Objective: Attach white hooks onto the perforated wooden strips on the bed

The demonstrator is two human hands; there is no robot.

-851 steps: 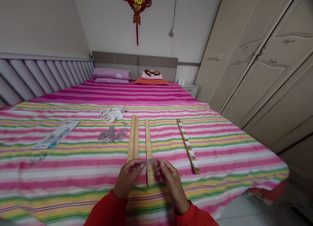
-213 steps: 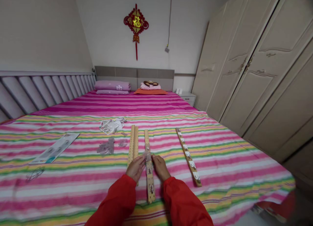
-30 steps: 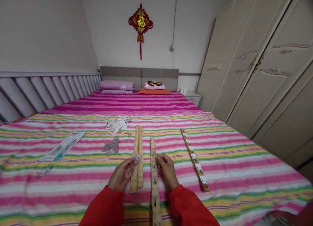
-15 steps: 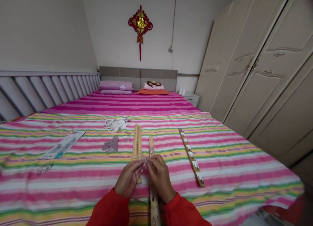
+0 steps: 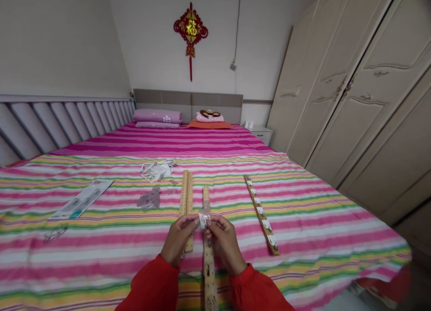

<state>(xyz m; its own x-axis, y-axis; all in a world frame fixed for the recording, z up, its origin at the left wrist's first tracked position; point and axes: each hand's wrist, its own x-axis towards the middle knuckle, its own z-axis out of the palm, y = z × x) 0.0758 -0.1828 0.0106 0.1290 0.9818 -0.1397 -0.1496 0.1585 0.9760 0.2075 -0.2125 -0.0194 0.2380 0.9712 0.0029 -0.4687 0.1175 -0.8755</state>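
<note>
A small clear adhesive hook [image 5: 204,218] with a shiny metal part is pinched between the fingertips of both hands. My left hand [image 5: 179,238] grips its left edge, my right hand [image 5: 225,240] its right edge. Beneath it runs a wooden strip [image 5: 209,282] with small holes and several metal hooks along it; the held piece and my fingers hide its middle. Two more light wooden strips with holes [image 5: 183,196] lie side by side just beyond my left hand. To the right lies a wooden strip [image 5: 262,218] bearing several white pieces with metal hooks.
Left of the strips are a pile of clear plastic pieces [image 5: 149,199], a heap of white bits [image 5: 158,170], a flat package [image 5: 82,199] and some thin metal pieces [image 5: 55,232]. A striped sheet [image 5: 117,257] covers the bed. Wardrobes [image 5: 353,100] stand at the right.
The clear hook has been turned to face me and now shows between my spread fingertips, above the wooden strip. Both hands have drawn slightly apart. The whole view has shifted slightly.
</note>
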